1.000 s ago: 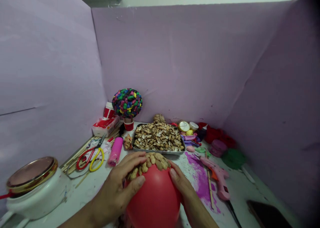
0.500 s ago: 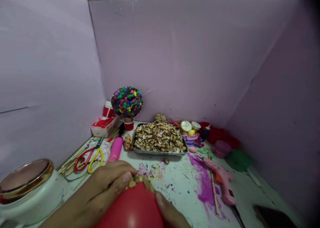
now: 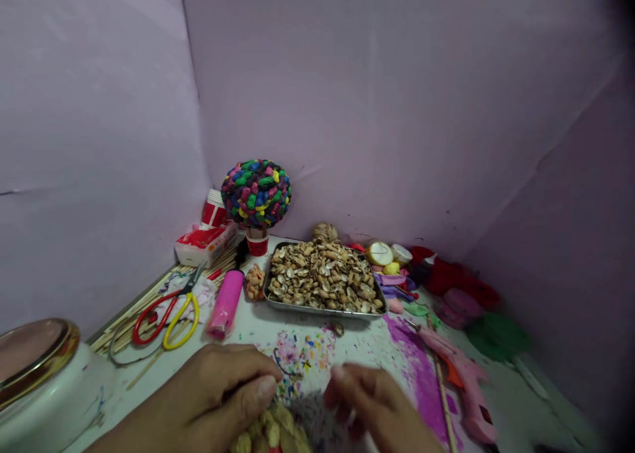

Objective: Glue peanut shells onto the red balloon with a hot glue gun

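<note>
One shell-clad ball (image 3: 272, 433) looked light and brittle, best cupped broadly.
The left hand (image 3: 213, 397) lay against it, the right hand (image 3: 380, 403) hung apart, curled; whether either gripped was unclear.

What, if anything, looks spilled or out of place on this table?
A purple smear stains the pale table on the right, beside the pink glue gun. Colourful specks dot the middle like spilled paint. What looks like a loose shell lies outside the metal tray holding other shells.
</note>
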`<state>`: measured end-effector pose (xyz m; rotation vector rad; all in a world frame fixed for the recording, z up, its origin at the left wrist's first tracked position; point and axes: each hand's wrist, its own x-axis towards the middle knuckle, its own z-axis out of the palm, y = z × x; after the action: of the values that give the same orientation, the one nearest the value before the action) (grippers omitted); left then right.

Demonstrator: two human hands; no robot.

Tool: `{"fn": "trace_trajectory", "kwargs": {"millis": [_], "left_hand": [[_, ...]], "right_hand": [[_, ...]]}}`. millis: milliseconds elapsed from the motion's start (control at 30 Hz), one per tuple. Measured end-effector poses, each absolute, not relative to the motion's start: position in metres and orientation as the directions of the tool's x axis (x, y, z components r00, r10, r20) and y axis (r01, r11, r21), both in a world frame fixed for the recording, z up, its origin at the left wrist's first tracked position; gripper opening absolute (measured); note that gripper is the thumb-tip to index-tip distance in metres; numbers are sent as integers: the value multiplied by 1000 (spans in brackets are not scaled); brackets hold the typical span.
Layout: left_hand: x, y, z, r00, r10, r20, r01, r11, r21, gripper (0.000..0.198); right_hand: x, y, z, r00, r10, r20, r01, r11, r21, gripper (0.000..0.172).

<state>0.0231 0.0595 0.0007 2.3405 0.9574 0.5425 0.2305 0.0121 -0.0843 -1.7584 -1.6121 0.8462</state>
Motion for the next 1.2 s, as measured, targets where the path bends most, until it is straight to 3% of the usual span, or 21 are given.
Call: {"fn": "trace_trajectory", "kwargs": {"millis": [133, 300, 400, 500, 633, 733, 833, 1000, 1200], "left_hand": [[25, 55, 7, 660, 750, 46, 550, -523, 652, 28], [23, 50, 5, 676, 734, 61, 508, -524, 684, 24], [23, 47, 3, 663, 743, 97, 491, -529, 693, 24], [23, 46, 4, 651, 756, 64, 502, -493, 710, 23], [22, 51, 5, 650, 759, -39, 500, -389, 774, 22], [22, 60, 1, 667, 733, -136, 478, -280, 833, 24], [25, 72, -12, 667, 688, -286, 434, -47, 900, 28], [34, 85, -41, 679, 640, -360, 194, 318, 928, 26], [40, 84, -46, 631, 634, -447, 106, 501, 859, 23]], "right_hand": [[263, 73, -44, 180, 980, 86, 790, -92, -607, 19], [261, 124, -44, 162, 983, 81, 914, -119, -388, 22], [253, 133, -52, 169, 984, 58, 925, -138, -355, 25], [251, 135, -53, 182, 982, 59, 902, -142, -408, 25], [255, 130, -50, 254, 963, 94, 787, -149, -599, 24], [250, 115, -52, 352, 932, 91, 586, -144, -797, 22], [230, 89, -58, 362, 932, 4, 298, -112, -948, 19], [190, 50, -69, 261, 955, -144, -65, -131, -989, 25], [177, 39, -72, 324, 939, -117, -101, -89, -991, 21]]}}
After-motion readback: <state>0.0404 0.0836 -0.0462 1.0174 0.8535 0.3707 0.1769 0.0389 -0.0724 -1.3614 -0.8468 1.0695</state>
